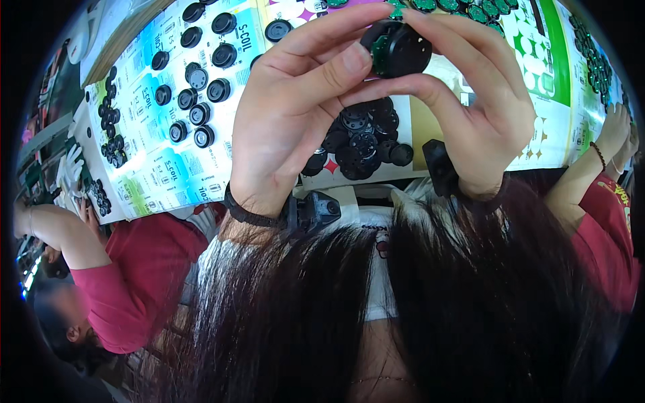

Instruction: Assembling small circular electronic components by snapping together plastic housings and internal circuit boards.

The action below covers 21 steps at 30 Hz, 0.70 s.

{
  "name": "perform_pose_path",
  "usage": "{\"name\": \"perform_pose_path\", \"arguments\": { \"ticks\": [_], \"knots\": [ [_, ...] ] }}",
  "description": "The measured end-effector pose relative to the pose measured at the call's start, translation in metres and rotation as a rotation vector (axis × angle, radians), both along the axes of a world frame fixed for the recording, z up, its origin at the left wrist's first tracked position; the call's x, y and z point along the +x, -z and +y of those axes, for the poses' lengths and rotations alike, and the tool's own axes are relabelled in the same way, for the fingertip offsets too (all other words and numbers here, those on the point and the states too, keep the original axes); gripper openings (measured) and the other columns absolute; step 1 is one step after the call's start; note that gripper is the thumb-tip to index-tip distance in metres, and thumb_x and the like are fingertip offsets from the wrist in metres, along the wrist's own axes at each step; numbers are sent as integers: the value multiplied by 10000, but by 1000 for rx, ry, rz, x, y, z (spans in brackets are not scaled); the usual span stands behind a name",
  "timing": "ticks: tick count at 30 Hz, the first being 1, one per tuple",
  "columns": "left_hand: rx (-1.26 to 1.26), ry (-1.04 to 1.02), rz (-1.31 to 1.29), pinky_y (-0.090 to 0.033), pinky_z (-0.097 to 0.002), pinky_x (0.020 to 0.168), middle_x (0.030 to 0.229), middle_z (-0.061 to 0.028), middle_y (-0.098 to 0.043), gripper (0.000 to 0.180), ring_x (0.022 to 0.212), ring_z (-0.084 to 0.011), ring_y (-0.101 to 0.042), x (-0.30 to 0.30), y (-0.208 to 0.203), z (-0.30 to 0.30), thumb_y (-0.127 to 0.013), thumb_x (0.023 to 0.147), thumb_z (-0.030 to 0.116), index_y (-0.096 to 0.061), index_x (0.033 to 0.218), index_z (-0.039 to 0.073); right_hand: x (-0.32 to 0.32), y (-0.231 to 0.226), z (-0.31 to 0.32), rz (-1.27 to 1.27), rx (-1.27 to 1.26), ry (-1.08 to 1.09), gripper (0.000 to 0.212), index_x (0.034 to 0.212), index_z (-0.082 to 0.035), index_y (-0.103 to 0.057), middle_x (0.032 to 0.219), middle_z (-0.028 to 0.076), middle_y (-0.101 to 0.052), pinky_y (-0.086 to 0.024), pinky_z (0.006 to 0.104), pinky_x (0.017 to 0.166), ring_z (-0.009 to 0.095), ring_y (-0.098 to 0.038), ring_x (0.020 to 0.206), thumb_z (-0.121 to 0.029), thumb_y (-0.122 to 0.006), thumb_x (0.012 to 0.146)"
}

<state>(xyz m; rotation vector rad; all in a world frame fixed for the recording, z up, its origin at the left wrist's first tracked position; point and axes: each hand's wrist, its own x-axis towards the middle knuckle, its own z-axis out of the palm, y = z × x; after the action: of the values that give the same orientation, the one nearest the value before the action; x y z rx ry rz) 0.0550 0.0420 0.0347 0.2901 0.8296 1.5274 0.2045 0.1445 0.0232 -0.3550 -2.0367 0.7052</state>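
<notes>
Raised over the table, my two hands hold a round black plastic part [408, 51] between them. A speckled green piece, perhaps a circuit board, shows at its left side. My left hand [275, 101] pinches that side with thumb and fingers. The fingers of my right hand [480, 101] curl around the other side, the thumb underneath. Below the hands lies a pile of flat black discs [363, 144] with holes in them. Whether the green piece is seated inside the black part cannot be made out.
Several round black parts [199, 114] stand spread on the printed sheets [175, 168] at left. Green round boards [480, 12] lie at the far right, with more along the right edge [591, 60]. Co-workers in red shirts sit at left [141, 282] and right [608, 235].
</notes>
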Motion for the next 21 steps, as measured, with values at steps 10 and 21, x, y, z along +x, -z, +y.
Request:
{"name": "perform_pose_path", "arguments": {
  "ticks": [10, 21],
  "knots": [
    [28, 3, -29, -461, -349, 921, 1202, -164, -538, 515, 1077, -237, -554, 0, 5, -3, -663, 799, 79, -458, 1255, -41, -2, -23, -12, -179, 31, 67, 479, 1041, -13, -654, 1006, 114, -624, -478, 288, 787, 220, -600, 917, -40, -772, 578],
    [174, 135, 305, -427, -398, 968, 1233, -167, -504, 571, 1138, -286, -508, 0, -1, 1, -581, 866, 292, -388, 1303, -20, -8, -51, -15, -492, 150, 59, 485, 1050, -21, -654, 989, 105, -615, -478, 282, 762, 214, -596, 889, -52, -772, 580]
  ]
}}
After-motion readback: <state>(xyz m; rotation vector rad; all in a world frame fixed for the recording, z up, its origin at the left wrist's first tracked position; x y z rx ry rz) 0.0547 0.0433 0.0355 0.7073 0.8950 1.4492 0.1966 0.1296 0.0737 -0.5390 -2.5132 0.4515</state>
